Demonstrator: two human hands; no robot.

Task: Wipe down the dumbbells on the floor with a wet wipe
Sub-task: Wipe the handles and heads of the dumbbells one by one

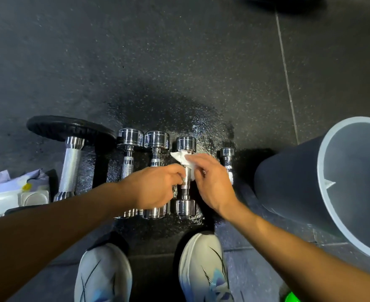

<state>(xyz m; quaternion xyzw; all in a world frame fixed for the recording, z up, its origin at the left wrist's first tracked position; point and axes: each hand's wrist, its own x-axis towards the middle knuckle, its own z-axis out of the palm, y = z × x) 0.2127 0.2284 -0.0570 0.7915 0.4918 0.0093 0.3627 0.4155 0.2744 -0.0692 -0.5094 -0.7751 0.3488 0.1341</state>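
Several chrome dumbbells lie side by side on the dark rubber floor (179,62). My left hand (158,188) pinches the handle of the third chrome dumbbell (186,192) from its left side. My right hand (212,182) presses a crumpled white wet wipe (183,160) against the upper part of that same handle. Two larger chrome dumbbells (129,153) (156,149) lie to the left, partly under my left hand. A small dumbbell (227,158) lies to the right. The floor around them looks wet.
A bigger dumbbell with a black plate (70,129) lies at the far left. A wet wipe pack (9,192) sits at the left edge. A grey bin (323,171) stands at the right. My two white shoes (201,269) are below the dumbbells.
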